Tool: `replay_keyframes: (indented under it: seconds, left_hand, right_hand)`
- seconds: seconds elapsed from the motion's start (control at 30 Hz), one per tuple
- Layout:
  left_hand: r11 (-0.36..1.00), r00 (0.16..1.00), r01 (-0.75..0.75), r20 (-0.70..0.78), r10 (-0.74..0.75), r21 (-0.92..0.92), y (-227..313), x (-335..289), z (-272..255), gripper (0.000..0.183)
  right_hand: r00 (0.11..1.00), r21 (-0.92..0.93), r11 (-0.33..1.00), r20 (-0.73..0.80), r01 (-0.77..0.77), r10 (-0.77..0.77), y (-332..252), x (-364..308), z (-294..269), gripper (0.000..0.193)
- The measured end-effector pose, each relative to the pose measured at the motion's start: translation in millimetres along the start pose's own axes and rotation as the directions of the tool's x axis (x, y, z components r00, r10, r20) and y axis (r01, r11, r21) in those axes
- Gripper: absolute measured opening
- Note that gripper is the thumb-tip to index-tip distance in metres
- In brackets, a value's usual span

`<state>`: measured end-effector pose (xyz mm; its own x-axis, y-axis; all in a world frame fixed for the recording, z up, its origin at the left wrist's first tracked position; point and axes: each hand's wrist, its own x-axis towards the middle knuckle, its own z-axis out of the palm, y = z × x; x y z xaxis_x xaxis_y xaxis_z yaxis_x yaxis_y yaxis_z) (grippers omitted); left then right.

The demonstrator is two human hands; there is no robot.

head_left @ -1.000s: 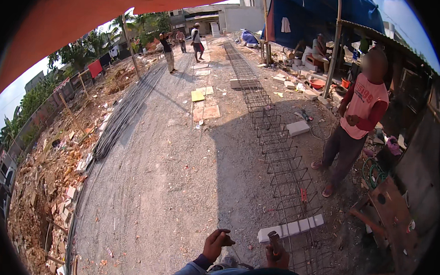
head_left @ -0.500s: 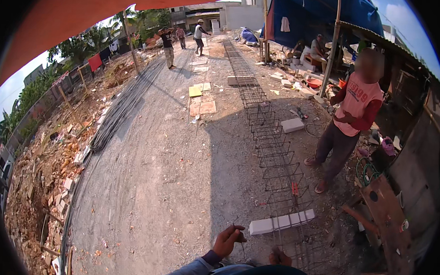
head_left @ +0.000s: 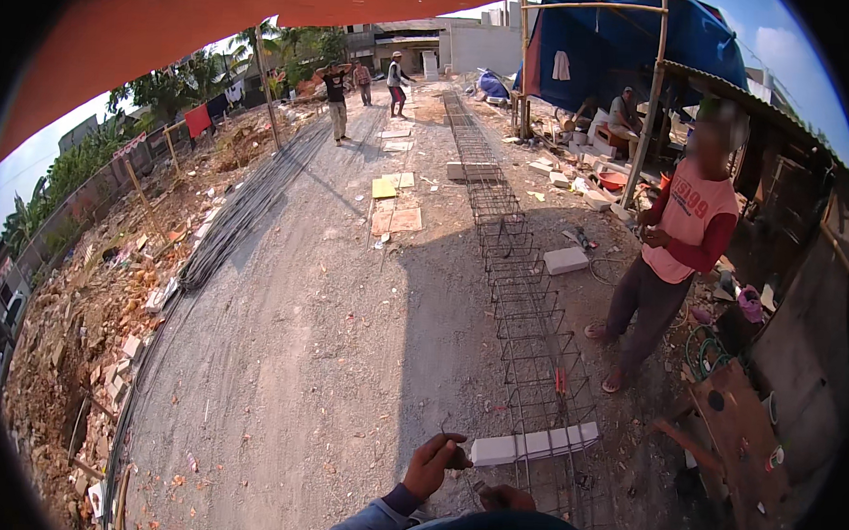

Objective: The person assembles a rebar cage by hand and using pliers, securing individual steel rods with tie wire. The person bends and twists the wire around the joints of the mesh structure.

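My left hand [head_left: 429,464] is closed in a pinch, with a thin dark piece of wire poking up from the fingers. Just right of it and lower, my right hand [head_left: 507,499] has its fingers curled together; what they hold, if anything, I cannot make out. Both hands are at the near end of a long rebar cage [head_left: 527,338] of bars and square stirrups. A pale block [head_left: 536,444] lies across under the cage, just beyond my hands. Farther up, a red-handled tool [head_left: 561,381] rests on the cage.
On the right stands a person in a pink shirt [head_left: 689,215]. Wooden boards [head_left: 741,440] and a green hose [head_left: 706,351] lie nearby. Another pale block [head_left: 566,261] sits beside the cage. Long loose bars [head_left: 247,215] and rubble [head_left: 69,382] run along the left. Several people are farther off.
The view has shifted slightly. My hands have come closer together, and the wire in my left hand shows less. The person in pink has brought their hands together and lowered their head.
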<state>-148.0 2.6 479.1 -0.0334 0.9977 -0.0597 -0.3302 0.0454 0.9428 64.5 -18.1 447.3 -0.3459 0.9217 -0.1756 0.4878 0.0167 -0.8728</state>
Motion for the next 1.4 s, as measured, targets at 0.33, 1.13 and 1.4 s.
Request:
replay_keyframes:
  seconds: [0.33, 1.13, 1.4]
  left_hand:
    - [0.988, 0.994, 0.109, -0.019, -0.111, -0.110, -8.5, -12.8, 19.6, 0.029]
    - [0.977, 0.968, 0.181, 0.198, -0.156, -0.113, -19.4, 7.3, 38.0, 0.030]
    - [0.958, 0.977, 0.187, 0.144, -0.158, -0.218, -19.4, 8.9, 48.4, 0.030]
  right_hand:
    - [0.999, -0.058, 0.998, -0.038, 0.032, -0.034, 9.1, -5.3, -16.6, 0.024]
    - [0.987, 0.046, 0.996, -0.145, 0.072, -0.064, 2.4, -1.8, -27.2, 0.018]
    - [0.982, 0.036, 0.988, -0.119, 0.149, -0.144, 13.1, 3.6, -32.8, 0.018]
